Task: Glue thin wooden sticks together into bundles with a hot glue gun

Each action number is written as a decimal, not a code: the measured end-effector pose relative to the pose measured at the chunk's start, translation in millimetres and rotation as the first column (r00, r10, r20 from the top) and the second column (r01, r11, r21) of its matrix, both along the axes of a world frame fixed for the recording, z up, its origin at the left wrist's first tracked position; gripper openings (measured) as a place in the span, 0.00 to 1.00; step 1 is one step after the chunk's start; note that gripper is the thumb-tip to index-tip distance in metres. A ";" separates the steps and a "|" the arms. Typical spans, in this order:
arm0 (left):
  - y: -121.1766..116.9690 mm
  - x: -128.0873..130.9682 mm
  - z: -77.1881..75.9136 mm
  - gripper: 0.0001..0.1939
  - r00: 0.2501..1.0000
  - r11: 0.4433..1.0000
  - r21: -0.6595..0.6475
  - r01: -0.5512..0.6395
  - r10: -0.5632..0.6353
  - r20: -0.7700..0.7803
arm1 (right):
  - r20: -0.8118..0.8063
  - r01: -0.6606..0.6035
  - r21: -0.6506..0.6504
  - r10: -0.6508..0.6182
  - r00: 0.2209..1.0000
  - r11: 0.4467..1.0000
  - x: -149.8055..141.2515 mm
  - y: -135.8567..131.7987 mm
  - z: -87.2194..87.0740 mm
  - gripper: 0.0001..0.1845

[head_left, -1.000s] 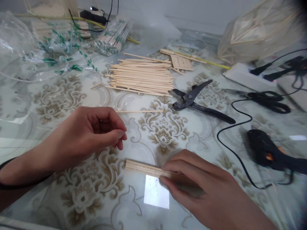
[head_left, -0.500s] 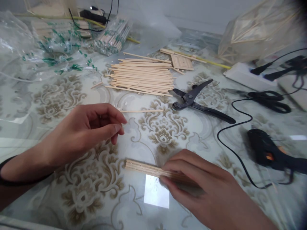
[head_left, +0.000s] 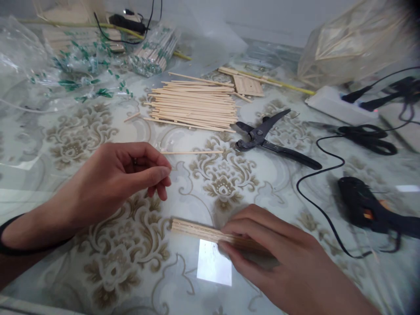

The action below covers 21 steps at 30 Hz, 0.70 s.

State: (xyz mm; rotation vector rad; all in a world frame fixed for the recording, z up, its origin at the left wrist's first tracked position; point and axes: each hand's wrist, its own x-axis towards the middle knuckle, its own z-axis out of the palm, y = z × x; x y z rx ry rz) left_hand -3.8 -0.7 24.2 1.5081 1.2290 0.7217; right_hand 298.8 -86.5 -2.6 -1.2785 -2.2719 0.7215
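Observation:
My left hand (head_left: pixel 118 179) hovers over the patterned table with its fingers curled and the thumb pressed to the fingertips; nothing shows between them. A single thin wooden stick (head_left: pixel 193 152) lies on the table just beyond its index fingertip. My right hand (head_left: pixel 265 249) grips the right part of a flat panel of joined wooden sticks (head_left: pixel 193 230), fingers on top and thumb at the near edge. The panel's left end sticks out bare; its right end is hidden under the hand.
A pile of loose sticks (head_left: pixel 193 105) lies further back, with black cutters (head_left: pixel 272 140) to its right. A black glue gun (head_left: pixel 367 205) with its cable, scissors (head_left: pixel 367 138) and a white power strip (head_left: pixel 341 109) fill the right side. Plastic packs of sticks (head_left: pixel 154 52) lie at the back left.
My left hand has drawn slightly up and left, its fingertips shifting against the thumb. The right hand, the panel and the single stick have stayed put.

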 end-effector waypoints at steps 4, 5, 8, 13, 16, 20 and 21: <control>-0.9 -0.3 2.3 0.09 1.000 1.000 0.004 -0.004 0.004 0.005 | -0.009 0.010 -0.006 -0.010 1.000 1.000 -2.1 0.1 0.9 0.13; -1.2 -0.3 2.7 0.09 1.000 1.000 0.005 -0.004 0.004 0.004 | -0.012 0.014 -0.003 -0.014 1.000 1.000 -3.1 0.5 1.3 0.13; -1.7 0.2 3.8 0.11 1.000 1.000 0.010 0.002 -0.002 -0.012 | -0.028 0.022 0.018 -0.021 0.999 1.000 -5.4 1.1 2.5 0.12; -2.1 0.6 5.6 0.15 0.999 0.999 0.029 0.021 -0.020 -0.041 | -0.023 0.021 0.017 -0.021 1.000 1.000 -3.6 -1.2 0.7 0.13; -2.8 0.0 4.8 0.17 0.998 0.999 0.037 0.028 -0.026 -0.051 | 0.002 0.004 -0.002 -0.004 1.000 1.000 -2.4 -1.2 -0.9 0.13; -3.1 -0.6 1.9 0.16 1.000 1.000 -0.004 0.027 -0.027 -0.012 | -0.004 0.010 -0.016 -0.010 1.000 1.000 -1.9 0.2 -0.9 0.13; -3.1 -0.9 1.2 0.15 1.000 1.000 -0.012 0.024 -0.024 -0.003 | -0.004 0.010 -0.019 -0.010 1.000 1.000 -1.6 0.1 -0.9 0.13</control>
